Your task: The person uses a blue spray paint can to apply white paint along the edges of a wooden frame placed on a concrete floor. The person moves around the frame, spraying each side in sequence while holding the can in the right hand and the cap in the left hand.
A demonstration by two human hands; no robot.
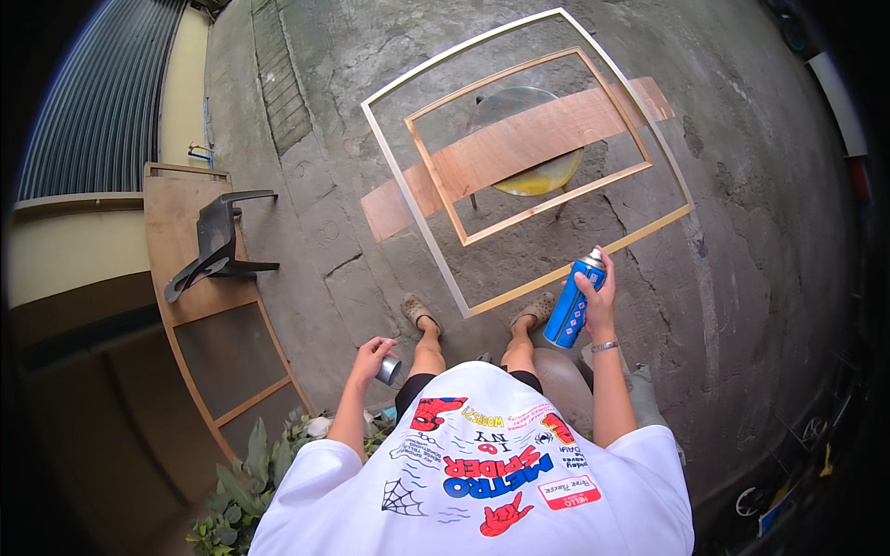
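Note:
In my right hand (601,301) is a blue spray can (567,315) with a silver top, tilted, its nozzle end up near my index finger. My left hand (373,353), hanging lower at the left, has its fingers closed round a grey spray can cap (389,371). Ahead of me a large rectangular frame (420,215), whitish at its left and far sides and yellowish along the near side, surrounds a smaller bare wood frame (556,201). Both lie over a long plywood board (524,139), which rests across a round stool or table (542,174) with a yellow-stained top.
A dark plastic chair (218,243) stands at the left against a wooden panel (165,222) by the wall. Leafy plants (250,486) grow at the lower left. Cracked concrete (315,176) forms the ground, and my clogs (423,313) stand close to the large frame's near edge.

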